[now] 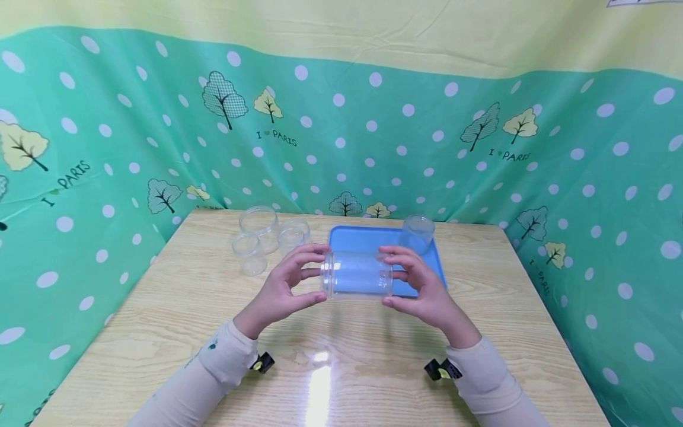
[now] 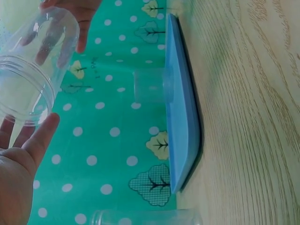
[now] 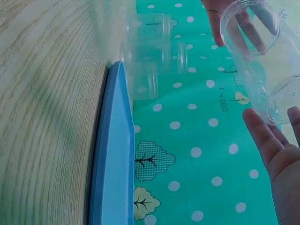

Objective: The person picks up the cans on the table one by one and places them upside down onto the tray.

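A clear, see-through jar (image 1: 357, 274) lies sideways in the air between both hands, above the table and the near part of the blue tray. My left hand (image 1: 288, 283) grips its threaded mouth end, thumb below and fingers above. At the base end, my right hand (image 1: 418, 286) holds it the same way. The left wrist view shows the jar's open mouth, without a lid (image 2: 28, 89). In the right wrist view the jar's flat base faces the right hand (image 3: 281, 164). Nothing shows inside the jar.
A blue tray (image 1: 363, 237) lies on the wooden table (image 1: 213, 332), with another clear jar (image 1: 418, 231) standing at its back right. Several clear jars (image 1: 249, 255) of differing sizes stand close together left of the tray. A green dotted curtain (image 1: 341, 118) encloses the back and sides.
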The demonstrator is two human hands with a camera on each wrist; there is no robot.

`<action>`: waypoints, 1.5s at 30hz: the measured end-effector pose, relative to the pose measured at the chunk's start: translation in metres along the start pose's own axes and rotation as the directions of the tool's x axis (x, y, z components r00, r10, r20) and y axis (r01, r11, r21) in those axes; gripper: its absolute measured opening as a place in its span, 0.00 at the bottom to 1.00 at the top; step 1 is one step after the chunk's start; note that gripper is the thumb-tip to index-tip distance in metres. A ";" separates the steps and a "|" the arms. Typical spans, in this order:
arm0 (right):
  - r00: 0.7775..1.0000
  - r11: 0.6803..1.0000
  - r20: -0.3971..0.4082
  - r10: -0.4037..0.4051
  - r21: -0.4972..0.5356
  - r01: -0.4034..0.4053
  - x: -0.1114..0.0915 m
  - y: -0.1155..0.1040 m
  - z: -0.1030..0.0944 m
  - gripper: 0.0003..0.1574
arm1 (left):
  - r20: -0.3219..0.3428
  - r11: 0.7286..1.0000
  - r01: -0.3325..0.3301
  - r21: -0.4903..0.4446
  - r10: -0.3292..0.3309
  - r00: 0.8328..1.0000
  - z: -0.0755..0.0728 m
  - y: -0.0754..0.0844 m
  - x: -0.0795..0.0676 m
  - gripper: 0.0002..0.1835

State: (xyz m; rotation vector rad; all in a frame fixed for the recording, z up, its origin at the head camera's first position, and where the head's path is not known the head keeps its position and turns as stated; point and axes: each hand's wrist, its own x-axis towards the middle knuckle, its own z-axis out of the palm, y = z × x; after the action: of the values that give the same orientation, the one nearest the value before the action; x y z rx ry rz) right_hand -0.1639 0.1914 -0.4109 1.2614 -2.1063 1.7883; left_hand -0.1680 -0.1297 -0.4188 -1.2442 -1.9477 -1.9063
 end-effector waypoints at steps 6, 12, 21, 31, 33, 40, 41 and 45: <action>1.000 1.000 -0.006 -0.028 -0.006 0.028 0.000 0.001 -0.002 0.44 | -0.007 1.000 0.031 0.005 -0.031 0.999 0.000 -0.001 -0.001 0.35; 1.000 1.000 -0.011 -0.001 -0.022 0.001 -0.001 -0.002 -0.004 0.45 | -0.001 1.000 0.002 0.009 -0.002 1.000 -0.002 -0.003 -0.001 0.35; 0.999 0.999 -0.038 -0.005 -0.033 0.004 -0.001 -0.004 -0.012 0.46 | 0.029 1.000 -0.003 0.027 0.002 1.000 -0.007 -0.002 -0.001 0.32; 0.998 0.999 -0.063 -0.005 -0.043 0.003 -0.002 -0.003 -0.018 0.47 | 0.051 0.990 0.016 0.141 -0.024 0.998 -0.015 0.004 0.000 0.30; 0.998 0.999 -0.070 -0.005 -0.053 0.001 -0.002 -0.003 -0.019 0.48 | 0.063 0.986 0.006 0.169 -0.017 0.998 -0.015 0.002 -0.001 0.30; 0.994 0.997 -0.107 -0.008 -0.078 0.000 -0.002 -0.005 -0.025 0.49 | 0.105 0.974 0.003 0.227 -0.027 0.994 -0.018 -0.001 -0.001 0.29; 0.994 0.997 -0.110 -0.011 -0.082 0.002 -0.002 -0.005 -0.027 0.49 | 0.114 0.971 0.012 0.240 -0.041 0.993 -0.018 -0.001 -0.001 0.29; 0.992 0.995 -0.123 0.003 -0.096 -0.014 -0.002 -0.006 -0.032 0.49 | 0.169 0.955 0.053 0.292 -0.106 0.980 -0.019 -0.001 -0.003 0.26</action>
State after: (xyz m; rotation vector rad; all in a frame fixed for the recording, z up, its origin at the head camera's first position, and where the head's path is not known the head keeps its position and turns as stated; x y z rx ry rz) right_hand -0.1720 0.2203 -0.3979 1.0919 -2.1063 1.6972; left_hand -0.1748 -0.1483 -0.4181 -1.3106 -2.2992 -1.5132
